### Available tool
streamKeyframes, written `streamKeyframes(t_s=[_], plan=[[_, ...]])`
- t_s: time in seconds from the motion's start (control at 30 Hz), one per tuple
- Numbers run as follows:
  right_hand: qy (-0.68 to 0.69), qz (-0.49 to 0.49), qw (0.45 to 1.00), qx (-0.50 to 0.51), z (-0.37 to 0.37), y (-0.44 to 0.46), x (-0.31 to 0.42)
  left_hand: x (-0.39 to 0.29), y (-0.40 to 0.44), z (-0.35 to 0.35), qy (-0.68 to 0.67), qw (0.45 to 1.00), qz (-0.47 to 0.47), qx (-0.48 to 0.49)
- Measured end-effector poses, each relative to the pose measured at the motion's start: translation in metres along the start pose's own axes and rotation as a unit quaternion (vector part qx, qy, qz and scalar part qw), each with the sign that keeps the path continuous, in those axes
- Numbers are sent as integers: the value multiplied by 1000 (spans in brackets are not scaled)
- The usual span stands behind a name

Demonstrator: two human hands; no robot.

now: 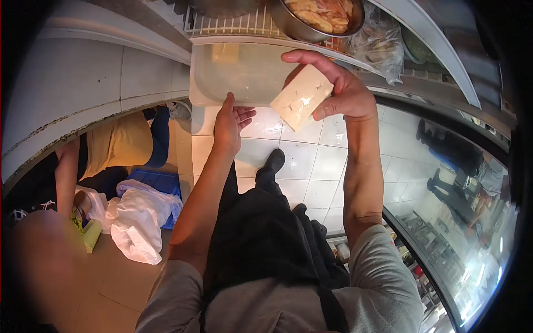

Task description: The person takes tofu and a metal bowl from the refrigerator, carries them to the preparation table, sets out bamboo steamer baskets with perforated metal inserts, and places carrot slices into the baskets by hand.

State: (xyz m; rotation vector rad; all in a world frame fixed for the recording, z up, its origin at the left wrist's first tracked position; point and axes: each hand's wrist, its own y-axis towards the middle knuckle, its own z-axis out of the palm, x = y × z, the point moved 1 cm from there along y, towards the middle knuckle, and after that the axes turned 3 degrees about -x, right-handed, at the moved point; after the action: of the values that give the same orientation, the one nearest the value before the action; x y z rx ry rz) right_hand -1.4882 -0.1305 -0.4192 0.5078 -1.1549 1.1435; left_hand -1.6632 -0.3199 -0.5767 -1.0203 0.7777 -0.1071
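A pale, wet-looking block with small dents (pixel 302 97) rests in my right hand (pixel 347 91), with the thumb on its near side and the fingers round its far side. Below and in front of it is a translucent white tub (pixel 244 75) on the shelf. Inside the tub, near its back left, lies another pale yellowish piece (pixel 225 53). My left hand (pixel 232 123) is at the tub's front edge, fingers apart, holding nothing.
A metal bowl of raw-looking meat (pixel 316 15) stands on the wire shelf behind, beside a clear plastic bag (pixel 383 47). A glass door (pixel 444 183) is at the right. On the left are another person (pixel 119 141), a white bag (pixel 136 222) and a blue crate (pixel 152 180).
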Motion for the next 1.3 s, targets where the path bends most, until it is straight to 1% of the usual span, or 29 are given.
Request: streamKeyframes(t_s=[0.1, 0.3, 0.37, 0.5, 0.57, 0.6, 0.67, 0.7, 0.77, 0.8, 0.83, 0.87, 0.9, 0.97, 1.03, 1.1, 1.2, 1.23, 1.3], plan=[[-23, -20, 1000, 7, 0, 1, 4, 1, -1, -3, 2, 1000, 5, 5], [-39, -46, 998, -19, -7, -6, -7, -4, -12, 0, 42, 999, 19, 9], [29, -35, 998, -46, -8, -10, -11, -6, -19, 9, 48, 996, 67, 23], [62, -58, 992, -91, -17, -21, -39, -2, -9, 8, 21, 997, 43, 56], [58, -22, 993, -97, -19, -29, -46, -3, -12, 8, 39, 998, 24, 48], [60, -22, 993, -100, -22, -32, -50, -3, -13, 8, 42, 998, 21, 48], [104, 34, 984, -139, -26, -36, -56, -3, -14, 8, 46, 998, 19, 33], [106, 32, 984, -141, -24, -36, -57, -3, -14, 8, 49, 998, 19, 33], [-40, -15, 971, -234, -19, -33, -60, -2, -13, 9, 32, 999, 12, 39], [-37, -15, 971, -237, -10, -33, -57, -2, -12, 10, 36, 999, 10, 39], [-137, 10, 948, -287, 0, -34, -51, -2, -11, 11, 34, 998, 11, 43], [-235, 35, 913, -332, 10, -35, -46, -2, -10, 11, 31, 998, 12, 48], [-234, 37, 912, -335, 18, -37, -44, -1, -9, 11, 33, 998, 10, 49], [-403, 32, 836, -372, 31, -39, -41, -3, -9, 12, 32, 998, 11, 55], [-416, 24, 827, -377, 41, -40, -43, -4, -13, 14, 38, 998, 10, 54], [-455, -21, 802, -386, 47, -42, -44, -4, -14, 15, 44, 998, 11, 53], [-491, -24, 786, -375, 50, -43, -47, -4, -13, 14, 40, 998, 13, 52], [-490, -25, 786, -375, 50, -43, -47, -4, -13, 14, 37, 998, 14, 53], [-433, -9, 814, -387, 46, -44, -50, -3, -10, 12, 36, 998, 19, 51]])
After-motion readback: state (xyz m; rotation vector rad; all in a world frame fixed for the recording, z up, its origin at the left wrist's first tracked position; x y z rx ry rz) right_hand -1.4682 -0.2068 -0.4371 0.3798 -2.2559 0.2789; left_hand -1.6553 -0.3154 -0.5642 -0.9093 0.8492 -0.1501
